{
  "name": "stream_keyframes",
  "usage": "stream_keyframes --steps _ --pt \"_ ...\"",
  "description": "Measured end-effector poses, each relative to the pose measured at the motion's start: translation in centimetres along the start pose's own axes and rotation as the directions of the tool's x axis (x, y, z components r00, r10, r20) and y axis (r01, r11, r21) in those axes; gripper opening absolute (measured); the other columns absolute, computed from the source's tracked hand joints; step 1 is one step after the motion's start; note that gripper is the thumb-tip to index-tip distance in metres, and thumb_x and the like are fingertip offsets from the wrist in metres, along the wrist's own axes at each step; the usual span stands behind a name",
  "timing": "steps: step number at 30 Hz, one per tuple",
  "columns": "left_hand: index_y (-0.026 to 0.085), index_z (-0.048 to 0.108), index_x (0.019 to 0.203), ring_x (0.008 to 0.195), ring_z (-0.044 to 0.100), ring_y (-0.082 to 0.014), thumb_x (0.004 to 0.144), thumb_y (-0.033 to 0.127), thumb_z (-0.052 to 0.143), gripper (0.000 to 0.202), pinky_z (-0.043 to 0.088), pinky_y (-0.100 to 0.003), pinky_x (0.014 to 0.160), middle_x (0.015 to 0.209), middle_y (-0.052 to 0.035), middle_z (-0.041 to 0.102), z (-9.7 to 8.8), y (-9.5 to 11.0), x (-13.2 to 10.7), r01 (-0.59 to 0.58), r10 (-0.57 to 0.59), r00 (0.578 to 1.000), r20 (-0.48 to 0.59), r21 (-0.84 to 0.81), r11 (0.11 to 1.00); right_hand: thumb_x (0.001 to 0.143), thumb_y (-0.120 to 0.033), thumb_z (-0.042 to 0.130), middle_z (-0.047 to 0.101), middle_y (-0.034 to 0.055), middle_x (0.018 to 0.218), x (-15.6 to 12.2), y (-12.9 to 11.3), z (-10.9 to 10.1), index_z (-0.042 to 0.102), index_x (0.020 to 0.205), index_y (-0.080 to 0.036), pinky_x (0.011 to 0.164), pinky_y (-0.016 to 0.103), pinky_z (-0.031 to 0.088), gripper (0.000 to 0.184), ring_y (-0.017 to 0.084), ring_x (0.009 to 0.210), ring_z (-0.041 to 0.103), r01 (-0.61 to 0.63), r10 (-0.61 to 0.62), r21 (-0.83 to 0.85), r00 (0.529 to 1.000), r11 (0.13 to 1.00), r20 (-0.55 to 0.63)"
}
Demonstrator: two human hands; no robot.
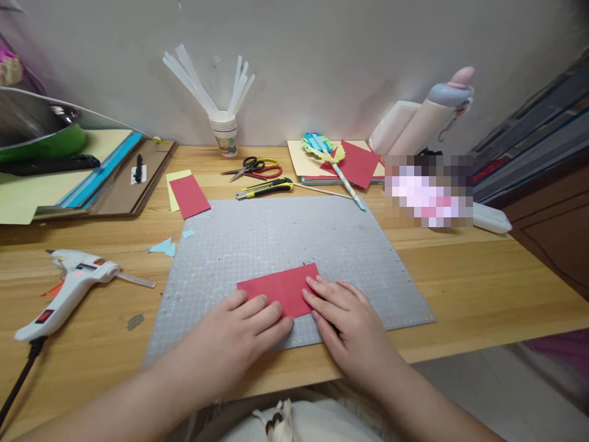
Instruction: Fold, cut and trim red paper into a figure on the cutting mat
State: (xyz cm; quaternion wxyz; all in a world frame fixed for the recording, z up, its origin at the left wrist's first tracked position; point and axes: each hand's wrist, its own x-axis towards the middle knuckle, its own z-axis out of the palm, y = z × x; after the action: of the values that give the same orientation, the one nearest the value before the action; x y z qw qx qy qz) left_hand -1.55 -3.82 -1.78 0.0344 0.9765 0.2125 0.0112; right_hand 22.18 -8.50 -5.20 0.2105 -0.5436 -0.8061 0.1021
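Observation:
A red paper (278, 287) lies on the grey cutting mat (285, 233), near its front edge, with a faint crease across its middle. Curled fingers of my left hand (251, 325) rest on the paper's lower left part, the thumb along its lower edge. At the other end, my right hand (347, 316) holds the paper down, its fingers reaching over the right edge and its thumb at the lower corner. Both palms are turned down, so the undersides of the fingers are hidden.
Behind the mat lie a yellow utility knife (264, 188), scissors (248, 167) and a paper flower (338, 169). A glue gun (76, 285) is at left, near blue scraps (163, 247) and red card (190, 196). Paper cups (224, 135) hold white sticks. A bottle (430, 120) stands right.

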Motion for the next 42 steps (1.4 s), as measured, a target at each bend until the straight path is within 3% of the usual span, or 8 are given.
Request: stream_keyframes --steps 10,15,25,28,32,35,39,42 --pt "0.029 0.059 0.118 0.106 0.051 -0.0238 0.082 0.031 0.064 0.036 0.029 -0.036 0.088 0.11 -0.0008 0.065 0.1 -0.4 -1.6 0.044 -0.034 0.996 -0.083 0.121 0.992 0.094 -0.014 0.044 0.058 0.0063 0.138 0.0 0.1 -0.1 0.06 0.126 -0.024 0.102 0.05 0.041 0.038 0.023 0.126 0.053 -0.007 0.007 0.014 1.0 1.0 0.0" --pt "0.03 0.061 0.117 0.099 0.055 -0.0233 0.075 0.032 0.072 0.043 0.033 -0.036 0.083 0.104 -0.0014 0.067 -0.5 -0.5 -3.4 0.089 -0.082 0.994 -0.079 0.087 0.992 0.094 -0.014 0.044 0.057 0.0055 0.138 -0.1 0.1 0.0 0.06 0.127 -0.024 0.102 0.05 0.041 0.038 0.022 0.127 0.053 -0.001 0.001 -0.001 1.0 1.0 -0.002" --pt "0.031 0.065 0.109 0.093 0.057 -0.0226 0.081 0.006 0.044 0.042 0.035 -0.036 0.081 0.093 -0.0011 0.066 -1.0 0.0 -7.2 0.196 -0.183 0.968 -0.172 0.061 0.979 0.094 -0.014 0.042 0.059 0.0064 0.136 -0.1 0.1 0.1 0.06 0.126 -0.023 0.1 0.05 0.042 0.037 0.023 0.125 0.055 0.018 -0.019 -0.029 1.0 0.999 -0.011" --pt "0.029 0.068 0.091 0.088 0.055 -0.0215 0.086 0.008 0.041 0.035 0.034 -0.035 0.079 0.09 -0.0008 0.065 -1.1 0.9 -6.6 0.271 -0.267 0.933 -0.241 -0.019 0.962 0.094 -0.013 0.043 0.06 0.0088 0.134 0.0 0.1 0.0 0.06 0.125 -0.019 0.099 0.051 0.042 0.036 0.024 0.124 0.055 0.051 -0.051 -0.035 0.999 0.998 -0.018" --pt "0.03 0.059 0.123 0.099 0.053 -0.0218 0.089 0.011 0.046 0.041 0.034 -0.034 0.083 0.112 -0.0011 0.066 -0.3 2.2 -3.6 0.315 -0.32 0.912 -0.258 -0.062 0.947 0.093 -0.014 0.046 0.063 0.0117 0.129 0.6 0.1 -0.7 0.062 0.121 -0.015 0.1 0.049 0.041 0.032 0.026 0.118 0.056 0.115 -0.114 -0.056 0.993 0.992 0.012" --pt "0.03 0.058 0.124 0.098 0.055 -0.0204 0.089 0.011 0.048 0.042 0.034 -0.033 0.082 0.114 0.0017 0.067 0.7 2.6 -1.6 0.287 -0.287 0.935 -0.206 -0.033 0.957 0.094 -0.021 0.049 0.065 0.0095 0.122 1.3 0.1 -1.6 0.066 0.115 -0.02 0.105 0.05 0.033 0.027 0.024 0.112 0.057 0.176 -0.174 -0.06 0.984 0.983 0.038" --pt "0.024 0.061 0.12 0.101 0.058 -0.0194 0.093 0.011 0.043 0.035 0.033 -0.034 0.083 0.114 -0.0006 0.069 1.6 2.8 -1.1 0.274 -0.27 0.928 -0.258 -0.022 0.961 0.094 -0.033 0.053 0.06 0.0024 0.132 1.8 0.6 -2.4 0.063 0.122 -0.033 0.113 0.055 0.009 0.029 0.026 0.128 0.044 0.428 -0.42 -0.088 0.902 0.899 0.1" --pt "0.021 0.064 0.114 0.103 0.059 -0.0195 0.094 0.013 0.042 0.031 0.032 -0.035 0.084 0.115 -0.0021 0.07 1.9 2.9 -1.4 0.273 -0.277 0.912 -0.304 -0.054 0.96 0.094 -0.038 0.053 0.055 0.0007 0.139 2.1 1.1 -2.4 0.063 0.122 -0.034 0.115 0.055 0.001 0.029 0.028 0.137 0.033 0.517 -0.503 -0.111 0.854 0.848 0.135"
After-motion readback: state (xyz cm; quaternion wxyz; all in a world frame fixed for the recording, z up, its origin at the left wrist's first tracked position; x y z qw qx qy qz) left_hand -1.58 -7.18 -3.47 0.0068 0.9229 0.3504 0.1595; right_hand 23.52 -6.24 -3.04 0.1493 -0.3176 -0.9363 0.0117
